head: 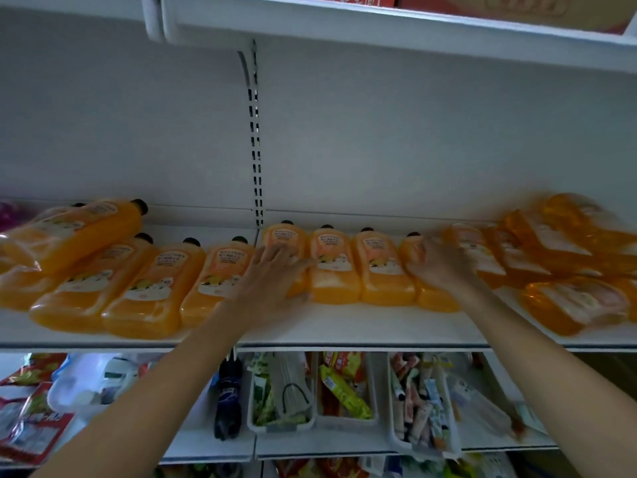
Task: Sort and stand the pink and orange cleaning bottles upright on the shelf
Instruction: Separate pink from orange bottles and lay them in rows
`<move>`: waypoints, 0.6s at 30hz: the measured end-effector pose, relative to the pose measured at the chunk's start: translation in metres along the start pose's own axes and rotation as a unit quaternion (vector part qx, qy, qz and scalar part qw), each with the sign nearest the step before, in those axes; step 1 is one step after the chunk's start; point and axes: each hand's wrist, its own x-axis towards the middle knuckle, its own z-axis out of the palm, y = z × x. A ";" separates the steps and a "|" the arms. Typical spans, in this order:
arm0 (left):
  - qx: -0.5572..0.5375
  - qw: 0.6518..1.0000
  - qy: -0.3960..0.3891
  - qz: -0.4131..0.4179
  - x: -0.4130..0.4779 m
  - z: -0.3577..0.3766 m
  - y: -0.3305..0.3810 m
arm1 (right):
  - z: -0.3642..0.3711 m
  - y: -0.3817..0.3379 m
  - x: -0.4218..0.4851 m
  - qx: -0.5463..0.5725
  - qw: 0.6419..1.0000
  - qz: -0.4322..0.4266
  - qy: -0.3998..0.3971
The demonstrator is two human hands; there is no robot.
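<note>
Several orange bottles with black caps lie flat in a row on the white shelf (344,326). My left hand (272,274) rests with spread fingers on one lying orange bottle (286,243) near the middle. My right hand (441,263) is laid over another lying bottle (431,294) further right, fingers curled around its upper part. Two bottles (334,267) lie between my hands. More orange bottles are piled at the left (76,232) and blurred at the right (579,305). A pink patch (10,212) shows at the far left edge.
A slotted upright post (256,150) divides the back wall. Another shelf (379,32) hangs overhead with red boxes. Below, clear bins (424,443) hold tubes and packets, a dark bottle (227,395) stands, and red packets (31,426) lie left.
</note>
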 end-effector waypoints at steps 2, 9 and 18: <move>-0.002 1.000 -0.001 -0.004 0.001 -0.001 0.000 | -0.006 -0.002 -0.002 -0.001 1.000 -0.024 -0.010; -0.017 0.995 -0.097 -0.027 0.002 -0.010 0.009 | -0.018 0.001 -0.010 0.183 0.981 -0.023 0.061; 0.021 0.988 -0.144 -0.048 0.007 -0.016 0.019 | -0.035 -0.081 -0.036 0.110 0.980 -0.140 0.091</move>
